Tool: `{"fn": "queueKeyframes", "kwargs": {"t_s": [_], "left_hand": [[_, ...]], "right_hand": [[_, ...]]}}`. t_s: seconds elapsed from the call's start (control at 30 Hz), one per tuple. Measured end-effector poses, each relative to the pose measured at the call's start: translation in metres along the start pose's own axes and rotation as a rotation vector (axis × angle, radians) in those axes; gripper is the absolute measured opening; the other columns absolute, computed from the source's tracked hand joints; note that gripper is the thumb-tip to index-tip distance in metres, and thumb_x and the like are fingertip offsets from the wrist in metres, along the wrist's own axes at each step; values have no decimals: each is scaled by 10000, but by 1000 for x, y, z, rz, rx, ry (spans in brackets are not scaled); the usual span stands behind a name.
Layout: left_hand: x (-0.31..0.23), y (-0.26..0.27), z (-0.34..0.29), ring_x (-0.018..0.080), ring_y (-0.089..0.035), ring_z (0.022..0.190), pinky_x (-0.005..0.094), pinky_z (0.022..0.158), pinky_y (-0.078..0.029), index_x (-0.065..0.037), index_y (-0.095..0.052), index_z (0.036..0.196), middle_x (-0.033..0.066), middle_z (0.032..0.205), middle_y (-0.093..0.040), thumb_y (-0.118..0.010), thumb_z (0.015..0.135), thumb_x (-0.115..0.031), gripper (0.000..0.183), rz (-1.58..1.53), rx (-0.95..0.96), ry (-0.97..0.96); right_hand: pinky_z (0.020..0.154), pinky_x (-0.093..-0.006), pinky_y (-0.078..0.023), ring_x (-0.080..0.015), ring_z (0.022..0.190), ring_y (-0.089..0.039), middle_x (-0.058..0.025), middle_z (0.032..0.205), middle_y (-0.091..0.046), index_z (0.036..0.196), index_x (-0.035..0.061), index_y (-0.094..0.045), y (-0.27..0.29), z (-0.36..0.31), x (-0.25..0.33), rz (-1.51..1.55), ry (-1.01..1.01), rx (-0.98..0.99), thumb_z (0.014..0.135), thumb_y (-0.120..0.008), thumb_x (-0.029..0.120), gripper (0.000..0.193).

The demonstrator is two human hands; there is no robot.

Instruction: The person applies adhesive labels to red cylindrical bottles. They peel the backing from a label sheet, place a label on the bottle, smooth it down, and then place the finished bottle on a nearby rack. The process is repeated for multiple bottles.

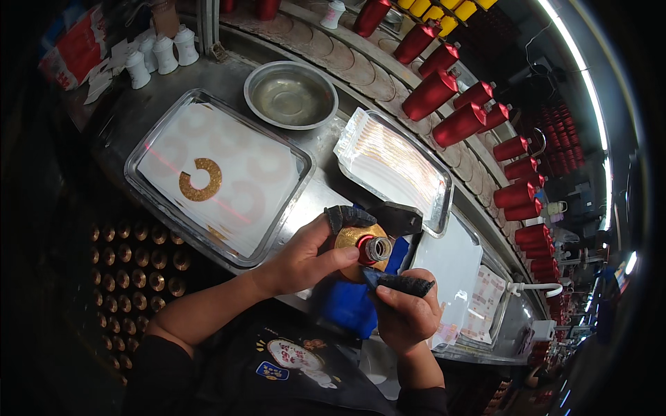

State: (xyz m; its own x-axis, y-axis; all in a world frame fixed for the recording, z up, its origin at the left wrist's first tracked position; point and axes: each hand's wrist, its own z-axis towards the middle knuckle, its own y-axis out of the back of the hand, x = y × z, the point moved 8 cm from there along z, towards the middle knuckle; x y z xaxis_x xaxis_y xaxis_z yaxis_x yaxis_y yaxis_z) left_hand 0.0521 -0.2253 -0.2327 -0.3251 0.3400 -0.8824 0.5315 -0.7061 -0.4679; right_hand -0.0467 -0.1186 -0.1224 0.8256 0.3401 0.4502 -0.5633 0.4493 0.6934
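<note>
My left hand (pixel 309 255) grips a bottle (pixel 350 240) around its gold shoulder, thumb beside the red collar. A dark cover wraps its forefinger. The bottle's threaded silver neck tilts toward the right. Close to the neck, my right hand (pixel 409 315) is closed, with a dark, pointed piece (pixel 402 284) above its thumb reaching to the gold shoulder. Whether that piece is a finger cover or something held, I cannot tell. Beneath the bottle is a blurred blue object (pixel 347 305); a black piece (pixel 399 219) juts out behind it.
At left, a metal tray (pixel 277 239) holds white sheets and a gold C-shaped piece (pixel 200 180). Behind it sits a metal bowl (pixel 291 95) of liquid. Another tray (pixel 444 187) holds shiny gold-striped sheets. Red bottles (pixel 430 95) line the curved rack; white bottles (pixel 165 55) stand back left.
</note>
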Motion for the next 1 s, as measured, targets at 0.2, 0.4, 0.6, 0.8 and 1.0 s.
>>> {"fn": "queueKeyframes", "kwargs": {"t_s": [0.2,0.4,0.6,0.8,1.0], "left_hand": [[7,10,2,252,-513,1322,384,1135,-377,39,-416,1467,168,1412,-544,-463,999,-205,530,-134,49,86],[31,12,-8,260,-539,1295,407,1112,-415,-11,-428,1450,161,1420,-530,-462,1013,-219,485,-69,7,56],[24,11,-10,273,-468,1380,433,1157,-378,-66,-381,1488,136,1469,-487,-779,811,-206,797,-146,212,43],[7,-20,-20,273,-535,1241,405,1054,-458,-53,-451,1389,129,1333,-491,-903,704,-156,827,479,-88,-357],[-1,5,-7,344,-501,1286,427,1100,-416,-53,-496,1361,170,1377,-456,-924,641,-177,847,281,-65,-151]], "right_hand": [[699,-349,-521,-275,795,-635,-79,888,-667,983,69,-762,-1,3,0,64,15,-13,677,-793,-25,322],[695,-339,-520,-251,788,-642,-70,864,-665,985,62,-761,-9,-10,14,45,83,-113,684,-802,-49,323],[715,-347,-527,-254,760,-638,-72,842,-651,977,51,-753,-8,-24,7,69,81,-136,688,-804,-60,313],[736,-371,-530,-303,839,-643,-89,936,-671,1049,56,-724,-1,-23,11,109,91,-116,706,-742,-42,357],[714,-372,-520,-299,808,-643,-100,892,-662,994,54,-738,-9,1,4,100,-25,-92,663,-779,-56,352]]}}
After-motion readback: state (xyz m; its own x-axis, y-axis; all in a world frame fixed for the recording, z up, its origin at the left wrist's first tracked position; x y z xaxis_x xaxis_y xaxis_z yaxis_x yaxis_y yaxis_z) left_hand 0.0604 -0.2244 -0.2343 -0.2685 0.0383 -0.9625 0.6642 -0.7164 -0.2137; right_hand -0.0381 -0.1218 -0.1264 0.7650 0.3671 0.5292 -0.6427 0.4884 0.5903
